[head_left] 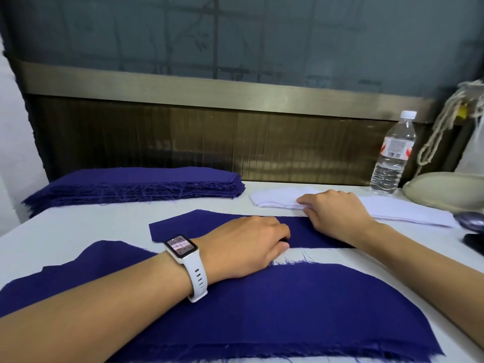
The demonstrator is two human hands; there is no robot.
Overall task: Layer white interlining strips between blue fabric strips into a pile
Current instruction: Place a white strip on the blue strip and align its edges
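Observation:
A single blue fabric strip (183, 227) lies flat in the middle of the white table. My left hand (246, 247), with a white watch on the wrist, rests on its near edge with the fingers curled down onto the cloth. My right hand (335, 210) is at the stack of white interlining strips (277, 197) behind it, fingertips and thumb pinching the stack's near edge. A thick pile of blue strips (136, 186) sits at the back left. A large blue fabric piece (301, 305) with frayed edges lies nearest me, under my left forearm.
A clear water bottle (392, 155) stands at the back right beside a cream bowl-like object (442, 189) and hanging cord. A dark object (471, 221) and a black device (475, 243) lie at the right edge. A wooden panel wall bounds the table's far side.

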